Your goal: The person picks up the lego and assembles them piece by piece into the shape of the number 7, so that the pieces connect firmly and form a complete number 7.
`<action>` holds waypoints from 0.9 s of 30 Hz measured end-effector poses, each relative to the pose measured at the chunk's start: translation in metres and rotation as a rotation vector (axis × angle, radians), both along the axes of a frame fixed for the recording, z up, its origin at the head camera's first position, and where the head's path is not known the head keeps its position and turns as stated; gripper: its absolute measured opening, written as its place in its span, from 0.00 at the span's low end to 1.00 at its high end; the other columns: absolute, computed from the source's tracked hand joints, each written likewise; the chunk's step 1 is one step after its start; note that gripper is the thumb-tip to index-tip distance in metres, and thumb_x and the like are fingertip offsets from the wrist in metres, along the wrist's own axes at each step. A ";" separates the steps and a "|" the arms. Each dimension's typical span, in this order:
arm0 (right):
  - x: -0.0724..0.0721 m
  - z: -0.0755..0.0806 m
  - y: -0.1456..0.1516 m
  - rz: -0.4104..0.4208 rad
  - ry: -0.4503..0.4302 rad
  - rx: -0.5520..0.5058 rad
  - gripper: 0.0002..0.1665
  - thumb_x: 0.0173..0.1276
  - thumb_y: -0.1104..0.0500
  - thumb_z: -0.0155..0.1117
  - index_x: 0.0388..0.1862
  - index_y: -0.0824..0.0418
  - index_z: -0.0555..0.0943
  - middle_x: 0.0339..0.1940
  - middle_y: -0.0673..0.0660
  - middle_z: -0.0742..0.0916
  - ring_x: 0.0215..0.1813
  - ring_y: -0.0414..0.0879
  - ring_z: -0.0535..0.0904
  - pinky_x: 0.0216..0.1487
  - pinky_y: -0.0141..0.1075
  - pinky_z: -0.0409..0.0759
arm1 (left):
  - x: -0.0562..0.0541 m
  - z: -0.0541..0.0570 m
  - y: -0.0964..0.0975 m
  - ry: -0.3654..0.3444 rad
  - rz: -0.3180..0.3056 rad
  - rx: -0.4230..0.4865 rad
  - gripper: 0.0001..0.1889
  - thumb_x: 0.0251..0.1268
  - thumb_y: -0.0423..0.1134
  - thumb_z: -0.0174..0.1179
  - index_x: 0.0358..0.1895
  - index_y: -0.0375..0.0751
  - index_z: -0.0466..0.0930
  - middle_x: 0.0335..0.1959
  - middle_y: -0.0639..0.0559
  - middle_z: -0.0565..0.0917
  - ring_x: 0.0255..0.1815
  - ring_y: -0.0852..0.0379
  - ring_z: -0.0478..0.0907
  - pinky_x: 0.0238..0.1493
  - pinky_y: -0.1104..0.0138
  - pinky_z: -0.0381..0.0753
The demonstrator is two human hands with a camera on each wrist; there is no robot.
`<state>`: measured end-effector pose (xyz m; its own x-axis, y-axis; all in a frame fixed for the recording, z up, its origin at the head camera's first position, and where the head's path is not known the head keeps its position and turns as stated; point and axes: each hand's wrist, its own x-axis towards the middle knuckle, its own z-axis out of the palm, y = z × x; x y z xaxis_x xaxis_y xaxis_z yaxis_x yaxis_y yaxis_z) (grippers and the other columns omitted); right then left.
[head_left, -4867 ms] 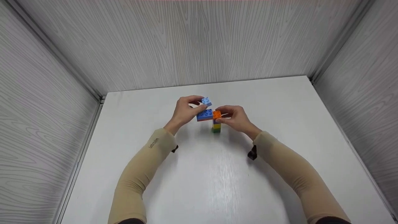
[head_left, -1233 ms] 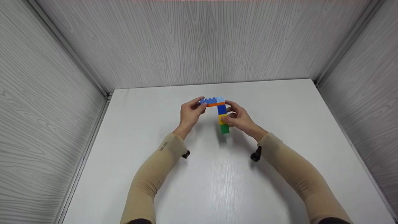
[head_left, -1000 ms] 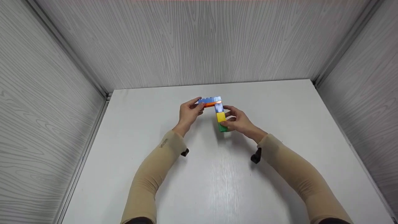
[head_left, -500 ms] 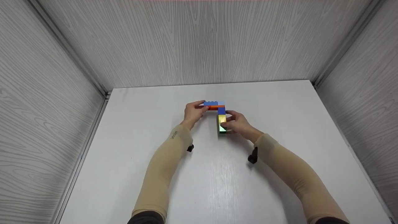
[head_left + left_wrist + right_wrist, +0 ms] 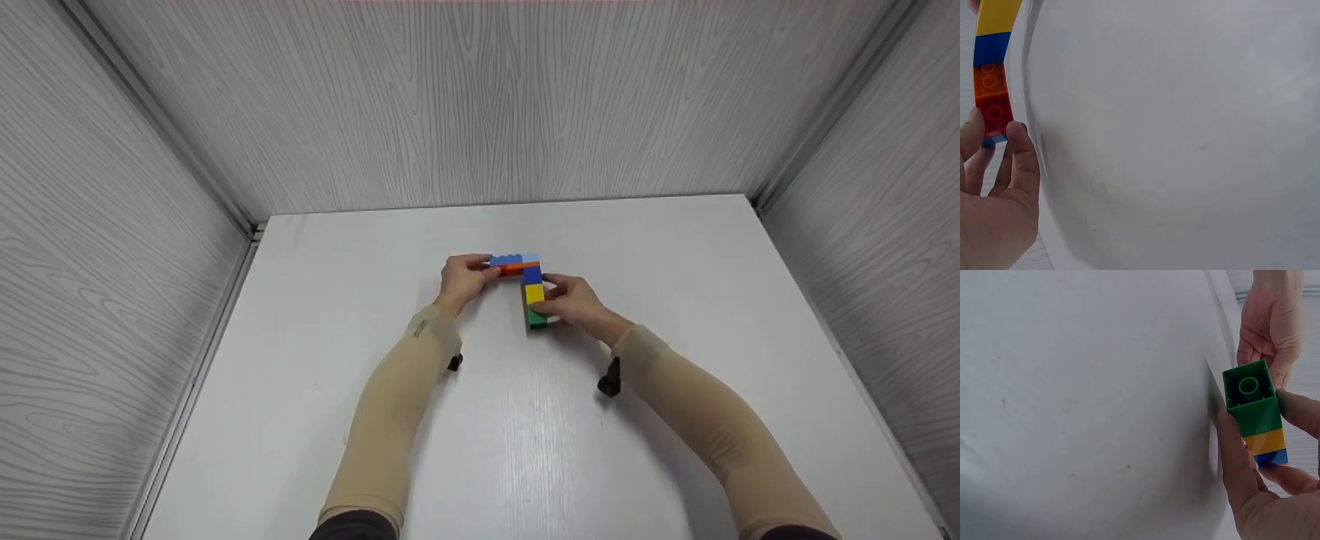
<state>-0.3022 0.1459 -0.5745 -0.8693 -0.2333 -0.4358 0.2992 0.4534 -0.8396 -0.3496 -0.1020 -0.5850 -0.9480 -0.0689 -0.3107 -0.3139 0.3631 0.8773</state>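
One L-shaped assembly of toy building bricks (image 5: 533, 292) is held between both hands. Its long leg runs green, yellow and dark blue, and an arm of orange and red bricks (image 5: 991, 81) topped by blue and light blue bricks (image 5: 507, 260) extends left. My left hand (image 5: 463, 283) pinches the arm's left end between thumb and fingers. My right hand (image 5: 576, 304) grips the leg around its yellow and green bricks. In the right wrist view the hollow underside of the green brick (image 5: 1252, 391) faces the camera.
Under the hands lies a white tabletop (image 5: 480, 420). Grey wood-grain panels (image 5: 480, 105) stand behind it and on both sides. A small black device (image 5: 610, 377) sits at the right wrist, and another black device (image 5: 455, 362) at the left wrist.
Earlier my left hand held a light blue brick above the assembly; that brick now sits on its corner. The assembly has tipped back and both hands have lowered slightly with it.
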 end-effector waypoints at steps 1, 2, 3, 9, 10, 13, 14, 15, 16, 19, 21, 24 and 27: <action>0.000 0.000 0.000 0.004 0.005 0.008 0.54 0.75 0.49 0.80 0.93 0.50 0.64 0.70 0.62 0.82 0.58 0.49 0.86 0.57 0.35 0.90 | 0.000 0.000 0.000 -0.005 -0.002 -0.004 0.23 0.78 0.42 0.74 0.73 0.51 0.88 0.67 0.48 0.91 0.54 0.56 0.86 0.51 0.69 0.90; 0.001 0.000 0.000 0.008 0.010 0.016 0.54 0.75 0.49 0.81 0.93 0.50 0.64 0.70 0.62 0.82 0.58 0.49 0.86 0.58 0.35 0.90 | 0.000 -0.001 0.000 -0.010 -0.004 -0.006 0.23 0.78 0.42 0.74 0.73 0.51 0.88 0.67 0.49 0.91 0.54 0.56 0.86 0.50 0.70 0.90; 0.001 0.000 0.000 0.011 0.016 0.025 0.53 0.75 0.49 0.81 0.93 0.50 0.64 0.70 0.62 0.83 0.58 0.49 0.86 0.58 0.36 0.90 | 0.000 -0.001 0.001 -0.012 -0.006 -0.009 0.23 0.78 0.42 0.74 0.73 0.51 0.88 0.67 0.49 0.91 0.53 0.56 0.86 0.50 0.70 0.90; 0.002 0.003 -0.001 0.024 0.039 0.060 0.53 0.74 0.51 0.81 0.92 0.53 0.66 0.68 0.64 0.85 0.59 0.51 0.86 0.64 0.43 0.93 | 0.002 -0.001 0.002 0.030 -0.038 -0.045 0.23 0.79 0.40 0.73 0.73 0.46 0.87 0.66 0.46 0.91 0.48 0.57 0.86 0.44 0.72 0.88; 0.002 0.004 -0.002 0.026 0.037 0.064 0.53 0.74 0.52 0.81 0.91 0.53 0.67 0.68 0.65 0.86 0.59 0.52 0.86 0.65 0.43 0.93 | 0.003 -0.001 0.001 0.039 -0.042 -0.055 0.22 0.79 0.40 0.73 0.72 0.45 0.88 0.65 0.45 0.91 0.47 0.58 0.86 0.43 0.73 0.88; 0.000 0.005 -0.005 0.038 0.026 0.092 0.53 0.73 0.50 0.82 0.91 0.54 0.67 0.70 0.65 0.86 0.60 0.52 0.87 0.64 0.44 0.93 | 0.003 -0.001 0.000 0.044 -0.040 -0.078 0.22 0.78 0.40 0.74 0.71 0.43 0.88 0.64 0.45 0.92 0.44 0.59 0.86 0.40 0.74 0.87; 0.000 0.005 -0.007 0.041 0.023 0.103 0.53 0.73 0.50 0.82 0.91 0.55 0.67 0.71 0.65 0.86 0.60 0.52 0.87 0.63 0.43 0.93 | 0.003 -0.002 -0.001 0.044 -0.039 -0.081 0.22 0.78 0.40 0.74 0.71 0.43 0.88 0.63 0.44 0.92 0.43 0.59 0.86 0.39 0.74 0.87; -0.001 0.004 -0.008 0.043 0.021 0.116 0.53 0.73 0.50 0.82 0.91 0.55 0.67 0.71 0.65 0.86 0.59 0.52 0.88 0.62 0.41 0.93 | 0.003 -0.003 -0.001 0.041 -0.037 -0.082 0.22 0.78 0.40 0.74 0.71 0.43 0.88 0.63 0.44 0.92 0.43 0.59 0.86 0.39 0.74 0.87; -0.001 0.004 -0.008 0.047 0.019 0.126 0.53 0.73 0.49 0.81 0.91 0.55 0.67 0.71 0.65 0.85 0.58 0.51 0.88 0.60 0.40 0.93 | 0.003 -0.005 -0.001 0.040 -0.035 -0.084 0.22 0.78 0.40 0.74 0.71 0.43 0.88 0.63 0.44 0.92 0.43 0.59 0.87 0.40 0.74 0.88; -0.002 0.001 -0.010 0.053 0.020 0.135 0.51 0.73 0.50 0.81 0.90 0.57 0.69 0.70 0.65 0.85 0.54 0.48 0.89 0.53 0.35 0.93 | 0.003 -0.008 -0.001 0.055 -0.038 -0.101 0.21 0.78 0.40 0.74 0.70 0.42 0.89 0.61 0.44 0.92 0.44 0.57 0.88 0.44 0.70 0.91; -0.003 0.000 -0.010 0.056 0.024 0.129 0.49 0.73 0.51 0.81 0.88 0.58 0.71 0.69 0.64 0.86 0.52 0.47 0.89 0.49 0.33 0.92 | 0.004 -0.008 0.000 0.076 -0.048 -0.124 0.21 0.78 0.40 0.74 0.69 0.41 0.89 0.61 0.43 0.92 0.48 0.56 0.88 0.50 0.67 0.93; -0.004 0.002 -0.009 0.057 0.052 0.138 0.46 0.75 0.50 0.79 0.87 0.58 0.73 0.67 0.63 0.87 0.50 0.47 0.88 0.46 0.33 0.92 | 0.004 -0.005 -0.001 0.121 -0.084 -0.179 0.20 0.79 0.40 0.72 0.69 0.40 0.89 0.62 0.43 0.92 0.57 0.52 0.89 0.63 0.60 0.92; -0.007 0.004 0.002 0.054 0.169 0.197 0.41 0.79 0.47 0.74 0.85 0.59 0.75 0.65 0.62 0.89 0.50 0.50 0.88 0.50 0.38 0.91 | 0.006 0.001 -0.005 0.195 -0.129 -0.265 0.21 0.82 0.42 0.68 0.71 0.39 0.87 0.64 0.42 0.91 0.64 0.47 0.89 0.71 0.55 0.89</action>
<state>-0.3094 0.1477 -0.5706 -0.9222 -0.2059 -0.3272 0.1335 0.6248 -0.7693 -0.3439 -0.1066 -0.5839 -0.9939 0.0013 -0.1105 -0.0866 0.6124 0.7858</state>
